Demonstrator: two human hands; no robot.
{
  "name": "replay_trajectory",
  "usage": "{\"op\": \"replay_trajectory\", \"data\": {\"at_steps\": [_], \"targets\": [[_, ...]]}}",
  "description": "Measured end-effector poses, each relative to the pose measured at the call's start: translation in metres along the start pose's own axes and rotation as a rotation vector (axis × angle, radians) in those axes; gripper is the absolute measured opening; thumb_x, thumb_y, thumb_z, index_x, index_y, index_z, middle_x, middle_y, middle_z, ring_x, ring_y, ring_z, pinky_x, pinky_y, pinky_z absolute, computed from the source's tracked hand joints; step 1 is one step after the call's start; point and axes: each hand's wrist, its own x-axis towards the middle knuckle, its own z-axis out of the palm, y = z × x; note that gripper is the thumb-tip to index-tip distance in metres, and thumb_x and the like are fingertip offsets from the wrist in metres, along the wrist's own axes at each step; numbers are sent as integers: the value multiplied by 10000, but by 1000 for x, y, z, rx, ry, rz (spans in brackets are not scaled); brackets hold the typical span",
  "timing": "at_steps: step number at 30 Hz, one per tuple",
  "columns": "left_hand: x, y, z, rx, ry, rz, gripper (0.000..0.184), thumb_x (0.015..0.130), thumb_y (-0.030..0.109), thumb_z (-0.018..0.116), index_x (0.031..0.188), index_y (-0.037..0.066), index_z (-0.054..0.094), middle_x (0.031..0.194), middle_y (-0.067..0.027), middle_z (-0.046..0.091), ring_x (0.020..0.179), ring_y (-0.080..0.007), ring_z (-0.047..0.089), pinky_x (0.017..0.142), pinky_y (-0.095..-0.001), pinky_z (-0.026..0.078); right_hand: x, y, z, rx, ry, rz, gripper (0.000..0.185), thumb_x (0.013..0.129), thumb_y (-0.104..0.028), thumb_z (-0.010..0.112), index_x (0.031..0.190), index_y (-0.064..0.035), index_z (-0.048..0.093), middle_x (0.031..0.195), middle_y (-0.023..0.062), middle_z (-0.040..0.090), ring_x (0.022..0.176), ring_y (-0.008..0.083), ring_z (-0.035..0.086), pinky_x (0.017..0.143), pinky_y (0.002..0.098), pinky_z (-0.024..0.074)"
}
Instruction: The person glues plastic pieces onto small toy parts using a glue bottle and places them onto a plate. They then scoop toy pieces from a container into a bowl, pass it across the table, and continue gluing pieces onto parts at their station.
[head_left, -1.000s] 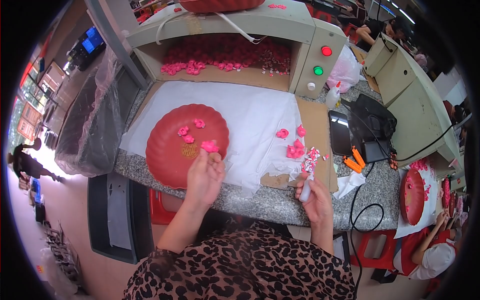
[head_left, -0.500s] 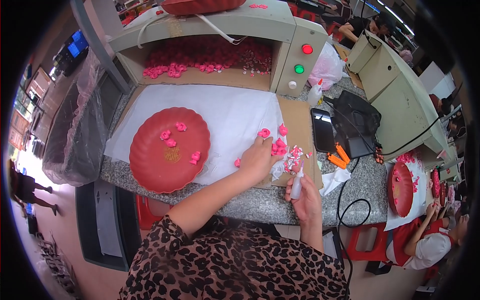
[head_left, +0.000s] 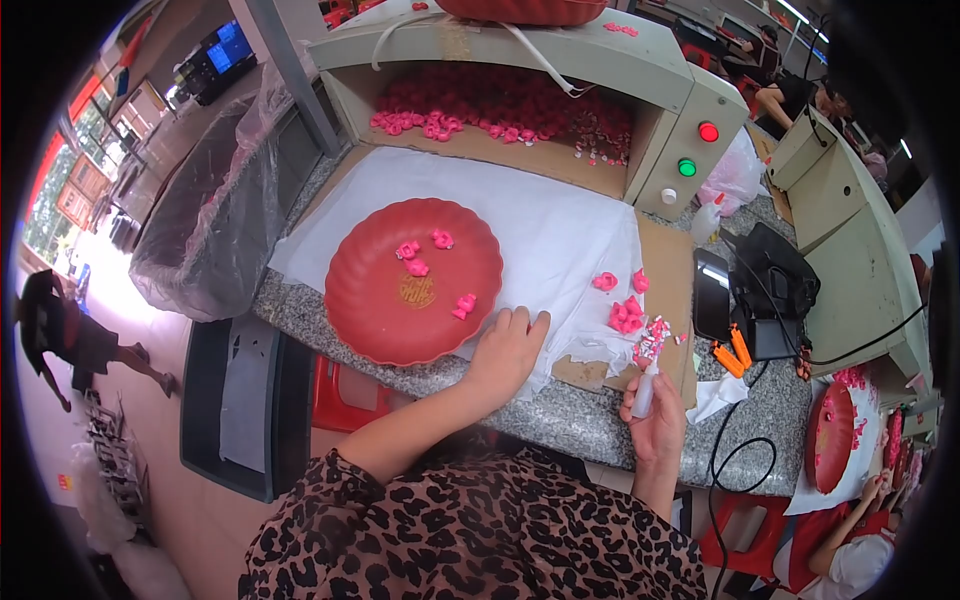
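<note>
Bottle (head_left: 643,396), slim translucent plastic, finger-clamped in right hand (head_left: 660,425) near front edge of grey stone table (head_left: 575,425); left hand (head_left: 507,357), finger hold indiscernible.

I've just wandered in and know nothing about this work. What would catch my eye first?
Probably the big round red plate with a scalloped rim, partly over a white sheet, with a few small bright-pink pieces on it. Behind it, many more pink pieces lie inside a beige box-shaped housing. In front, the right hand holds a small translucent bottle.
</note>
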Motion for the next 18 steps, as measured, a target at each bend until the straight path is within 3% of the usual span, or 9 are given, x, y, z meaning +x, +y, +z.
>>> {"op": "replay_trajectory", "data": {"at_steps": [1, 3, 7, 9, 10, 12, 13, 15, 18], "targets": [[-1, 0, -8, -7, 2, 6, 327, 681, 97, 480, 1001, 33, 484, 808, -106, 453, 742, -225, 455, 627, -310, 422, -1, -1, 0, -3, 4, 0, 321, 846, -180, 417, 1094, 25, 414, 738, 90, 511, 595, 148, 497, 447, 247, 401], [-2, 3, -33, -15, 220, 92, 348, 684, 89, 471, 1028, 46, 496, 867, -106, 468, 767, -231, 460, 640, -316, 418, -4, -3, 1, 0, 4, -10, 319, 846, -180, 417, 1091, 24, 416, 740, 90, 511, 595, 148, 497, 448, 246, 401], [-4, -17, -44, 217, 204, -89, 384, 705, 121, 469, 1082, 51, 484, 1005, -121, 456, 894, -271, 451, 732, -354, 391, -6, -4, -3, 10, 25, -2, 317, 844, -187, 421, 1082, 22, 425, 745, 90, 511, 595, 149, 498, 452, 245, 401], [-4, -22, -32, 328, 181, -325, 294, 702, 131, 478, 971, 29, 536, 930, -108, 491, 854, -258, 469, 719, -355, 386, -5, -4, -5, 0, 27, -14, 311, 842, -189, 422, 1075, 16, 431, 747, 91, 512, 596, 149, 499, 454, 247, 403], [-4, -24, -32, 321, 183, -317, 294, 702, 131, 478, 971, 29, 536, 930, -108, 491, 854, -258, 469, 719, -355, 386, -4, -3, -5, 2, 15, -14, 308, 841, -189, 423, 1071, 14, 433, 747, 91, 513, 597, 149, 500, 454, 248, 403], [-4, -26, -34, 255, -118, -264, 157, 712, 135, 490, 799, 26, 561, 807, -91, 511, 791, -241, 483, 684, -347, 384, -5, -3, -4, -1, 1, -10, 304, 840, -188, 420, 1066, 14, 437, 749, 91, 513, 599, 149, 501, 456, 251, 404], [-1, -28, -33, 255, -116, -261, 157, 712, 135, 490, 799, 26, 561, 807, -91, 511, 791, -241, 483, 684, -347, 384, -5, -3, -4, 0, 1, -13, 304, 840, -188, 420, 1066, 14, 437, 749, 91, 513, 599, 149, 501, 456, 251, 404], [7, -32, -30, 272, 73, -267, 113, 725, 126, 488, 657, 51, 538, 703, -70, 500, 738, -227, 484, 659, -340, 380, -7, -3, -5, 7, 15, 12, 312, 839, -191, 420, 1069, 20, 436, 748, 90, 512, 599, 150, 500, 456, 251, 402], [21, -51, -25, 330, -40, -305, 136, 734, 142, 513, 792, 28, 560, 762, -88, 500, 753, -232, 482, 661, -338, 386, -7, -4, -8, 4, 25, 16, 293, 838, -189, 425, 1052, 10, 443, 747, 91, 512, 599, 152, 500, 455, 250, 400]]}}
